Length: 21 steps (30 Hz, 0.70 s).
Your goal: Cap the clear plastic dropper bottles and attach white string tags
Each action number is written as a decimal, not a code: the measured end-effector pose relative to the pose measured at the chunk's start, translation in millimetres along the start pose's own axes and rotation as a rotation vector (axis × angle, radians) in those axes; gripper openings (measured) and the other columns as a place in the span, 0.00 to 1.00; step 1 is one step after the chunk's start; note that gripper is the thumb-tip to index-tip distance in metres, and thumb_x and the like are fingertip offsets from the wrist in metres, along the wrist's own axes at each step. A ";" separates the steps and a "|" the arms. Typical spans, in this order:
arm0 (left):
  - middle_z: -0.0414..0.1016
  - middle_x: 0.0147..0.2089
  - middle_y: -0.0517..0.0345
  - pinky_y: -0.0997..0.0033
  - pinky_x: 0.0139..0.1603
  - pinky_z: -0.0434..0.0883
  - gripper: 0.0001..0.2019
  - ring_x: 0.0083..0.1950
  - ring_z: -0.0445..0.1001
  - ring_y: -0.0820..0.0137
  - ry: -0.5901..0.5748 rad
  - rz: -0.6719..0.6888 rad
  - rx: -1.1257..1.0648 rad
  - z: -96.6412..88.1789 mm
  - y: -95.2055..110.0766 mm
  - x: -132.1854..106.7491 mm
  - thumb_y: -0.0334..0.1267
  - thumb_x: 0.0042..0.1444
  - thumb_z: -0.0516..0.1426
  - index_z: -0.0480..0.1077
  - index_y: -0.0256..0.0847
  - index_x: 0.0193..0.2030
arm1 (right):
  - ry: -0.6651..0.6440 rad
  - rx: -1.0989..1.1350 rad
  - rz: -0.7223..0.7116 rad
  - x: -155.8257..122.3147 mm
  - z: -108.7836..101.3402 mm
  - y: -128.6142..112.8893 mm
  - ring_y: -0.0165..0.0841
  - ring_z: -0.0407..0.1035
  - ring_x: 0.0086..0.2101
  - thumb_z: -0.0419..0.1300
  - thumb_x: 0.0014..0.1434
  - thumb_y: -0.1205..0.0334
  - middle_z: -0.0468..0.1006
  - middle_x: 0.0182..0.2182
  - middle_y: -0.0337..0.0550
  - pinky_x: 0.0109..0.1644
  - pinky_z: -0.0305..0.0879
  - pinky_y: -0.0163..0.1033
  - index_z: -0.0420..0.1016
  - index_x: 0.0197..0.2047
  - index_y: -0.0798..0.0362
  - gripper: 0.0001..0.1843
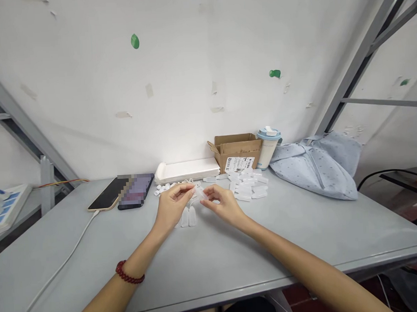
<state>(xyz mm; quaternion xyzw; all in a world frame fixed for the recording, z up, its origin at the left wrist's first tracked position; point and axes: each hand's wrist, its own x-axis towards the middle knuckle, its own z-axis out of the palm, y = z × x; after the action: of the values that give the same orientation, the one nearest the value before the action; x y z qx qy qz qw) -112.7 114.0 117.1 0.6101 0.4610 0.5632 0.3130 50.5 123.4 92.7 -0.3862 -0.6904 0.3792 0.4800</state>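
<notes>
My left hand [173, 205] and my right hand [222, 203] meet above the middle of the grey table [214, 258]. Both pinch one small clear plastic piece [198, 193] between their fingertips. A red bead bracelet [129, 273] circles my left wrist. Just under the hands lie two small white plastic caps [188, 217]. A pile of several small white plastic pieces [248, 184] sits to the right of my right hand, with more scattered ones [163, 188] behind my left hand.
A white tray [186, 170], an open cardboard box [236, 151] and a lidded cup [268, 146] stand by the wall. Two phones [121, 192] lie at the left, one with a white cable [60, 268]. A light blue cloth bag [317, 165] rests at the right.
</notes>
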 end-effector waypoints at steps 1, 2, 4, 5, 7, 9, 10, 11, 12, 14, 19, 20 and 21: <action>0.79 0.36 0.53 0.68 0.43 0.74 0.10 0.40 0.76 0.64 -0.004 -0.001 -0.006 0.5 -0.1 -0.4 0.40 0.45 0.61 0.75 0.37 0.32 | -0.012 -0.026 -0.020 -1.0 0.7 -0.3 0.32 0.69 0.32 0.62 0.50 0.59 0.73 0.30 0.41 0.39 0.66 0.40 0.69 0.40 0.54 0.14; 0.79 0.36 0.53 0.68 0.43 0.74 0.10 0.40 0.76 0.65 -0.012 -0.003 -0.014 1.0 -0.2 -0.8 0.40 0.45 0.61 0.76 0.37 0.32 | -0.020 -0.057 -0.041 -2.0 1.2 -0.8 0.32 0.69 0.32 0.62 0.50 0.59 0.72 0.30 0.41 0.38 0.66 0.39 0.68 0.42 0.54 0.16; 0.79 0.36 0.53 0.68 0.43 0.74 0.09 0.40 0.76 0.65 -0.032 -0.007 -0.026 1.7 -0.7 -1.4 0.40 0.46 0.62 0.76 0.37 0.32 | -0.035 -0.127 -0.083 -3.9 1.7 -2.2 0.31 0.69 0.31 0.60 0.52 0.59 0.72 0.29 0.40 0.37 0.66 0.38 0.66 0.48 0.53 0.20; 0.79 0.36 0.54 0.68 0.43 0.74 0.09 0.40 0.76 0.65 -0.038 -0.008 -0.028 1.9 -1.0 -1.8 0.40 0.46 0.62 0.76 0.37 0.32 | -0.041 -0.160 -0.104 -4.8 1.8 -2.9 0.31 0.69 0.30 0.60 0.53 0.60 0.72 0.29 0.39 0.37 0.66 0.38 0.64 0.51 0.53 0.21; 0.79 0.36 0.54 0.68 0.43 0.75 0.08 0.40 0.77 0.65 -0.046 -0.003 -0.018 2.0 -2.0 -2.5 0.39 0.46 0.62 0.76 0.37 0.32 | -0.054 -0.208 -0.139 -6.3 2.0 -3.9 0.31 0.69 0.30 0.58 0.55 0.60 0.73 0.28 0.39 0.36 0.66 0.37 0.62 0.54 0.52 0.23; 0.79 0.36 0.55 0.68 0.43 0.75 0.07 0.40 0.77 0.65 -0.053 0.025 0.007 1.9 -3.3 -3.4 0.39 0.47 0.61 0.76 0.38 0.32 | -0.072 -0.230 -0.158 -7.3 2.2 -4.4 0.31 0.68 0.30 0.56 0.56 0.61 0.74 0.28 0.39 0.36 0.65 0.37 0.62 0.55 0.52 0.23; 0.79 0.37 0.55 0.67 0.43 0.75 0.07 0.40 0.77 0.65 -0.058 0.048 0.028 1.8 -4.0 -3.9 0.39 0.48 0.60 0.77 0.39 0.32 | -0.081 -0.231 -0.159 -7.6 2.4 -4.7 0.31 0.69 0.30 0.56 0.57 0.61 0.74 0.28 0.39 0.36 0.65 0.37 0.62 0.56 0.52 0.23; 0.79 0.37 0.55 0.66 0.44 0.75 0.07 0.41 0.77 0.65 -0.064 0.078 0.055 1.7 -4.6 -4.5 0.38 0.49 0.60 0.77 0.39 0.33 | -0.087 -0.225 -0.157 -7.7 2.6 -4.9 0.31 0.69 0.30 0.55 0.57 0.61 0.74 0.28 0.39 0.37 0.65 0.37 0.62 0.56 0.52 0.23; 0.79 0.39 0.54 0.65 0.45 0.75 0.07 0.42 0.77 0.64 -0.075 0.113 0.087 1.7 -5.2 -5.1 0.38 0.50 0.59 0.77 0.40 0.34 | -0.090 -0.211 -0.154 -7.7 2.7 -5.3 0.32 0.69 0.30 0.55 0.57 0.60 0.74 0.28 0.39 0.37 0.65 0.37 0.62 0.56 0.52 0.22; 0.78 0.43 0.53 0.63 0.45 0.75 0.09 0.42 0.77 0.64 -0.111 0.185 0.150 1.8 -5.7 -6.6 0.38 0.51 0.59 0.77 0.40 0.38 | -0.088 -0.152 -0.134 -7.1 2.7 -6.2 0.33 0.70 0.30 0.55 0.58 0.59 0.74 0.28 0.40 0.37 0.65 0.38 0.62 0.55 0.52 0.21; 0.74 0.51 0.52 0.61 0.47 0.75 0.13 0.46 0.75 0.63 -0.209 0.307 0.262 2.9 -4.7 -10.5 0.39 0.54 0.57 0.75 0.43 0.45 | -0.078 0.131 0.012 -3.8 1.2 -6.7 0.32 0.72 0.29 0.57 0.56 0.56 0.75 0.28 0.40 0.38 0.67 0.40 0.65 0.50 0.52 0.19; 0.74 0.51 0.52 0.61 0.47 0.75 0.12 0.47 0.75 0.63 -0.214 0.307 0.274 3.1 -4.4 -10.8 0.40 0.54 0.56 0.75 0.43 0.45 | -0.081 0.190 0.042 -3.0 0.7 -6.6 0.33 0.72 0.29 0.58 0.55 0.56 0.76 0.29 0.40 0.38 0.67 0.41 0.66 0.50 0.53 0.20; 0.74 0.51 0.52 0.61 0.47 0.75 0.13 0.46 0.75 0.63 -0.215 0.295 0.275 3.3 -4.2 -11.0 0.40 0.54 0.56 0.74 0.42 0.45 | -0.086 0.246 0.066 -2.3 0.1 -6.7 0.33 0.72 0.29 0.59 0.55 0.55 0.76 0.29 0.40 0.39 0.67 0.41 0.66 0.49 0.53 0.19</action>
<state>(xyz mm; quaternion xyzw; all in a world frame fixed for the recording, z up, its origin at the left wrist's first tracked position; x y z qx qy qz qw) -109.8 105.9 108.4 0.7644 0.4031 0.4666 0.1884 49.8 118.6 97.8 -0.3303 -0.6457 0.4925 0.4810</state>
